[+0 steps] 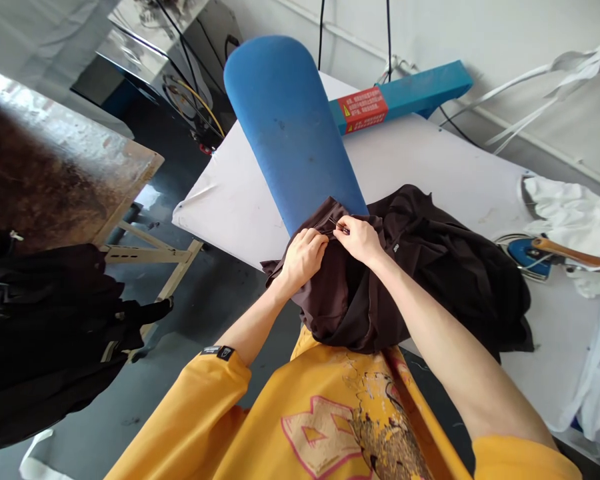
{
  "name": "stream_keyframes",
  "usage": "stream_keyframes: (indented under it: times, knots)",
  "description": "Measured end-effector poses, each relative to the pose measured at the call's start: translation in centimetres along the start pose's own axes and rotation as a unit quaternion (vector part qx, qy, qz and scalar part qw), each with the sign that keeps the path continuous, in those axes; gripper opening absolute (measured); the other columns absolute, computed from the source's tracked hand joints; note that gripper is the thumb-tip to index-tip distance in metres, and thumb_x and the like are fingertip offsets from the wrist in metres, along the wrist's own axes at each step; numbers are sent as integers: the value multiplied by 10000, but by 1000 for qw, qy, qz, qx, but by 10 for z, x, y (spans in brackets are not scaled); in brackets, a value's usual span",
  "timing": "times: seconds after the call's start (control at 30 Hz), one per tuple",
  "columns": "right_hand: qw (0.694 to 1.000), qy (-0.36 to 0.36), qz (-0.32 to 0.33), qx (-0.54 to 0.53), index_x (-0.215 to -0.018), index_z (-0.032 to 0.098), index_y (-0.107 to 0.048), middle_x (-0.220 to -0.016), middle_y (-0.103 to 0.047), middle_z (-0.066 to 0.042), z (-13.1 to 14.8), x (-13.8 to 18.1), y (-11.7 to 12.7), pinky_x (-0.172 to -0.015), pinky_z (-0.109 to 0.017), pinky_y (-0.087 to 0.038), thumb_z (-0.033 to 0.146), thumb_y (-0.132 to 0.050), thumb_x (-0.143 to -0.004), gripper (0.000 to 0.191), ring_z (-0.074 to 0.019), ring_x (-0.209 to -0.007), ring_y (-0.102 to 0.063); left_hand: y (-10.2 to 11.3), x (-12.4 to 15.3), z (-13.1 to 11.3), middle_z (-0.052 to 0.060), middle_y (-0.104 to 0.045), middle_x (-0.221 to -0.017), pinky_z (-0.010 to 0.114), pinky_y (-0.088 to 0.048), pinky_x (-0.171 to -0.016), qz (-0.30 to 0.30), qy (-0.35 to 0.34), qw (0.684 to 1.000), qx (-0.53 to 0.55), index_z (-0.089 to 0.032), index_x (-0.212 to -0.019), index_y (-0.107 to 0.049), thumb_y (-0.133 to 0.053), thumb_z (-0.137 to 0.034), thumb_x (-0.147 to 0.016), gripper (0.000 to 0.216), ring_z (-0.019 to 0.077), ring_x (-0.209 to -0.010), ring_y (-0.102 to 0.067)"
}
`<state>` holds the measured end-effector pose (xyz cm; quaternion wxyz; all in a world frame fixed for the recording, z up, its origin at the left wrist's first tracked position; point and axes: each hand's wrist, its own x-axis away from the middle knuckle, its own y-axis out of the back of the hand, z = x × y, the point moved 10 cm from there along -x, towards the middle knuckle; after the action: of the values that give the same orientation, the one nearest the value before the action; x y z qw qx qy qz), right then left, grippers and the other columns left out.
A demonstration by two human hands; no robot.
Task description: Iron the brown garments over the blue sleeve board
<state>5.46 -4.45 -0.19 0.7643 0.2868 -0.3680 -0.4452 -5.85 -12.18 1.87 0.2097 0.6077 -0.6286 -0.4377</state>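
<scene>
Yellow shirt (260, 427) right up close, filling the bottom of the frame, its big print facing up, a black tag (217, 352) on the sleeve at lower left. Now up to the centre, where both hands are on the dark garment (330, 307)! Left hand (304, 257): fingers bent and close together, tips down on the cloth; whether they pinch it, I can't tell. Right hand (360, 239), just beside it: thumb and finger pinched on a thin dark piece (339, 225), too small to make out, right at the folds.

And the garment? Centre of the frame, bunched over the near end of the blue board (295, 120), spreading right across the white table (410, 153); wrapped around the board or only laid over it, I can't say. That board runs up to the top centre, its rounded end bare.

Behind it, upper right of centre, a teal bar (425, 87) carrying a red label (364, 109). Over at the right edge, a blue iron (527, 257) with a wooden handle (570, 252), white cloth (560, 207) heaped just above it.

Swing left: a worn brown table (55, 167), dark clothes (40, 320) bunched below its near edge. Upper left, a metal box (145, 33), cables and a yellow hose (207, 107) beside it.
</scene>
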Motion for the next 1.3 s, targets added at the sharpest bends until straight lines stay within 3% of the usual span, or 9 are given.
stream_keyframes:
  times: [0.1,0.17,0.3,0.4,0.5,0.67,1.0,1.13,1.3]
  knots:
    - [991,23,-8,-133,-942,195,-653,-859,-668,-23,8,12,13,-729,-262,-424,363,-572,-956,187,-164,-790,-596,2,3,-2,85,-674,-1045,400,-469,-861,-1,28,1000,0,-212,-974,-597,-459,-197,-1021,147,231,-961,-610]
    - [969,29,8,-246,-990,192,-647,-768,-584,-2,10,28,20,-649,-250,-411,490,-525,-988,322,-134,-685,-523,3,7,-3,82,-686,-1101,400,-458,-868,-9,49,999,9,-213,-967,-579,-501,-164,-984,94,234,-1010,-622]
    - [917,-77,125,-372,-1034,201,-638,-645,-388,54,-9,63,3,-439,-218,-206,683,-524,-935,504,-81,-495,-278,4,14,-4,73,-701,-1168,405,-451,-925,-37,88,995,38,-220,-927,-557,-548,-129,-935,92,223,-1057,-640]
    - [909,-140,196,-340,-985,188,-642,-637,-393,56,-22,81,-18,-417,-202,-165,704,-573,-882,531,-69,-486,-253,5,19,-5,69,-709,-1205,417,-448,-967,-58,107,991,54,-226,-905,-547,-564,-112,-916,116,222,-1101,-651]
    - [917,-140,216,-303,-941,173,-650,-626,-392,48,-21,81,-31,-427,-200,-160,686,-539,-899,526,-70,-495,-277,5,22,-6,72,-711,-1226,428,-446,-998,-71,115,989,64,-229,-904,-547,-569,-114,-922,118,225,-1154,-651]
    - [935,-116,192,-275,-889,154,-671,-594,-385,43,-13,65,-38,-457,-223,-179,628,-488,-932,509,-75,-492,-289,7,24,-7,72,-714,-1233,423,-448,-1004,-83,111,987,77,-225,-899,-556,-577,-148,-943,91,218,-1161,-652]
    - [941,-160,143,-263,-829,152,-666,-544,-374,50,-15,55,-42,-472,-251,-206,570,-503,-919,458,-77,-466,-270,10,24,-10,63,-720,-1224,409,-447,-1006,-98,89,988,79,-220,-891,-574,-593,-117,-909,106,216,-1147,-654]
    - [925,-195,129,-300,-782,168,-613,-520,-322,69,-17,55,-43,-436,-234,-171,544,-549,-933,410,-64,-439,-237,6,25,-8,64,-719,-1235,423,-440,-1026,-81,100,988,81,-221,-883,-579,-588,-120,-907,104,221,-1169,-649]
    - [878,-235,179,-377,-904,162,-623,-557,-307,89,-15,69,-45,-396,-185,-126,437,-507,-1015,318,-44,-419,-202,8,26,-7,67,-716,-1242,416,-449,-1020,-85,99,986,107,-219,-891,-572,-576,-115,-909,105,209,-1160,-653]
